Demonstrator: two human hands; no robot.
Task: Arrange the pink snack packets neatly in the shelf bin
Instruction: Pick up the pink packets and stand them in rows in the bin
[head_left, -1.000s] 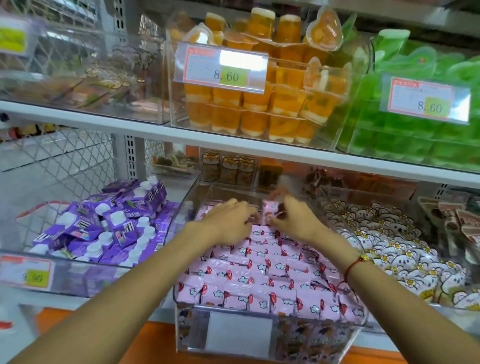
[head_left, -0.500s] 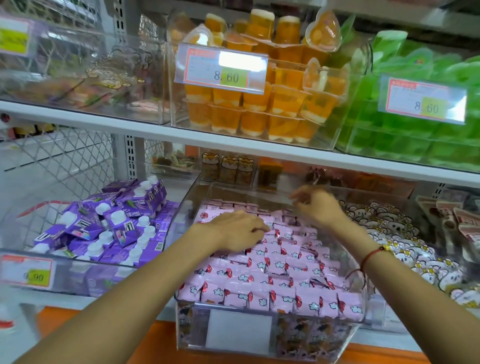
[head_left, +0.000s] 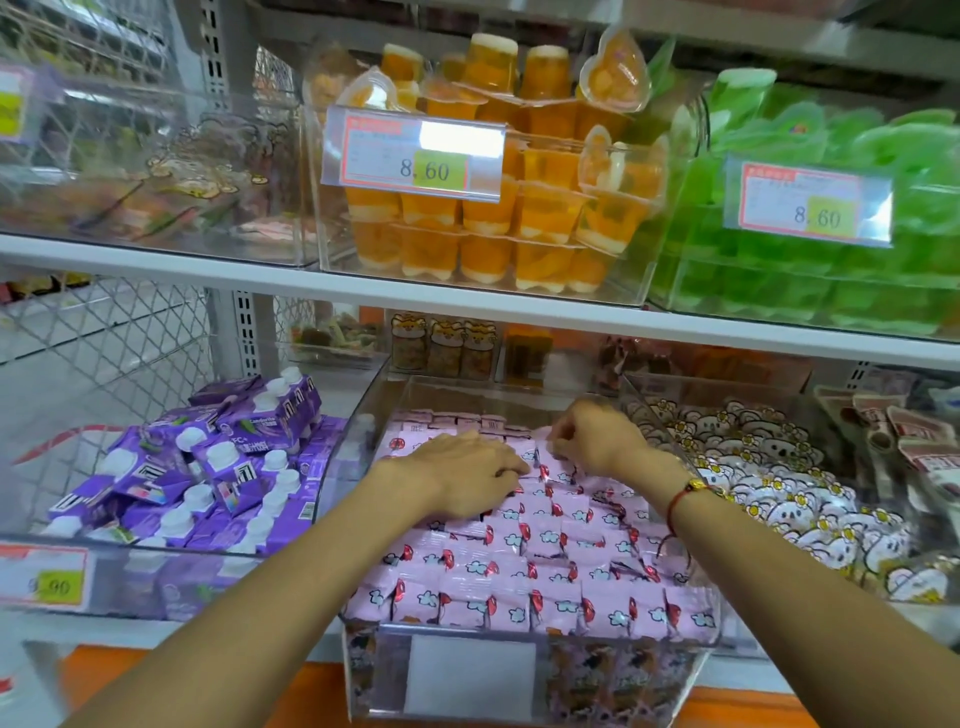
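Note:
Several pink snack packets (head_left: 545, 571) with red and white prints fill the clear shelf bin (head_left: 613, 675) on the lower shelf, lying in rough rows. My left hand (head_left: 467, 478) lies flat on the packets in the bin's middle left, fingers stretched to the right and pressing down. My right hand (head_left: 597, 436) is over the back rows just right of it. Its fingers are curled down and pinch the edge of a pink packet (head_left: 543, 441). The two hands' fingertips nearly meet.
A bin of purple cartons (head_left: 208, 467) stands to the left and a bin of white bear-print packets (head_left: 769, 488) to the right. The shelf board (head_left: 467, 306) above carries orange jelly cups (head_left: 493, 228) and green packs (head_left: 810, 270), close over the hands.
My right hand has come from the bin's back right corner forward and left onto the back rows. My left hand stays pressed on the packets, shifted slightly.

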